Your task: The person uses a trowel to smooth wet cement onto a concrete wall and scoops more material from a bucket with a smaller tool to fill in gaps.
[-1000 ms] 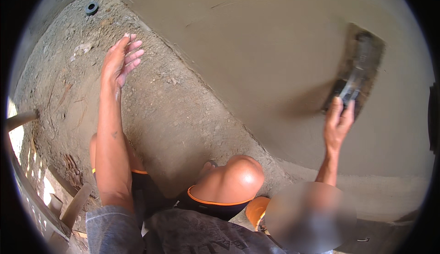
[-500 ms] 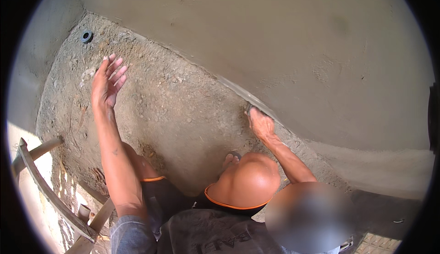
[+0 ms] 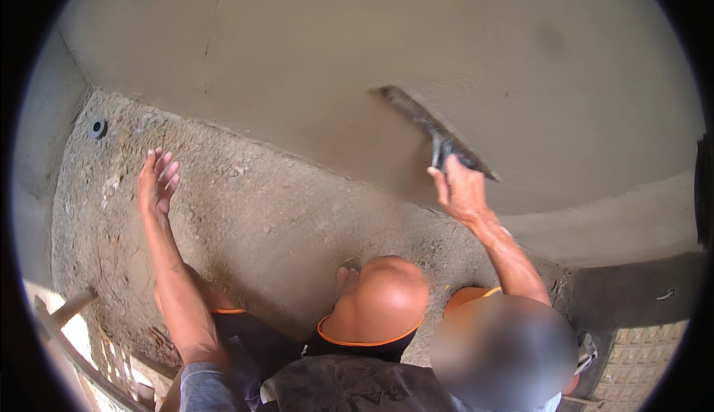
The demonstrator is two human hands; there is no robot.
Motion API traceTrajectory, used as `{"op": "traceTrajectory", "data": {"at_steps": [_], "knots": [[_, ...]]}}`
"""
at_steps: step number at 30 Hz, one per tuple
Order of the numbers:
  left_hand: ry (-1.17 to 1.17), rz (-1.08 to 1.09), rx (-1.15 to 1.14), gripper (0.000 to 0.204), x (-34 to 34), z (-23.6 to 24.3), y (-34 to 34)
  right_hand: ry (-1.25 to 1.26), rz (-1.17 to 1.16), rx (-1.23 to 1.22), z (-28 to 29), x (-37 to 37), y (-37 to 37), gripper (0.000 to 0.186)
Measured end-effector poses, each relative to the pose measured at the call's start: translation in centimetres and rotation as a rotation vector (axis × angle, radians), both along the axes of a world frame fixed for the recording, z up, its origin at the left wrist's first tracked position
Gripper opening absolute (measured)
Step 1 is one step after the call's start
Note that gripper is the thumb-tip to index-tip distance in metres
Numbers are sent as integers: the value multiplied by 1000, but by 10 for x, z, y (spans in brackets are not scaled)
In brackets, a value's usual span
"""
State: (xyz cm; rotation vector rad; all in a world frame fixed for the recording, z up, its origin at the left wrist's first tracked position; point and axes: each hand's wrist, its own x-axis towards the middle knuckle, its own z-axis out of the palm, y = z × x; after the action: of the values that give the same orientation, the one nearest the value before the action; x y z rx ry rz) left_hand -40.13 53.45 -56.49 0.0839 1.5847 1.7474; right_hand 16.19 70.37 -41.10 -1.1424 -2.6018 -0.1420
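A long, narrow plastering trowel (image 3: 439, 131) lies slanted against the smooth grey plastered wall (image 3: 312, 47), its blade pointing up and left. My right hand (image 3: 464, 190) is wrapped round its handle, just above the foot of the wall. Part of the grip is covered by my fingers. My left hand (image 3: 158, 183) hangs over the dirt floor (image 3: 260, 196) on the left, fingers stretched and apart, with nothing in it. Fine lines and faint ridges mark the plaster near the blade.
A grey pipe ring (image 3: 97, 128) rests on the dirt near the left corner. Curved and straight wooden pieces (image 3: 82, 345) stand at the lower left. My bent knee (image 3: 379, 297) is close to the wall's foot. A dark band and textured tiles (image 3: 643, 364) are at the lower right.
My right hand has raised the trowel from the wall's bottom edge up onto the wall face, where its blade now shows. My left hand stays open; the whole view has shifted.
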Motion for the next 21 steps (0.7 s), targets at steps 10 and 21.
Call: {"op": "traceTrajectory", "data": {"at_steps": [10, 21], "knots": [[-62, -10, -25, 51, -22, -40, 19, 779, -111, 222, 240, 97, -15, 22], [39, 34, -78, 50, -23, -9, -14, -348, -196, -384, -210, 90, -49, 26]]}}
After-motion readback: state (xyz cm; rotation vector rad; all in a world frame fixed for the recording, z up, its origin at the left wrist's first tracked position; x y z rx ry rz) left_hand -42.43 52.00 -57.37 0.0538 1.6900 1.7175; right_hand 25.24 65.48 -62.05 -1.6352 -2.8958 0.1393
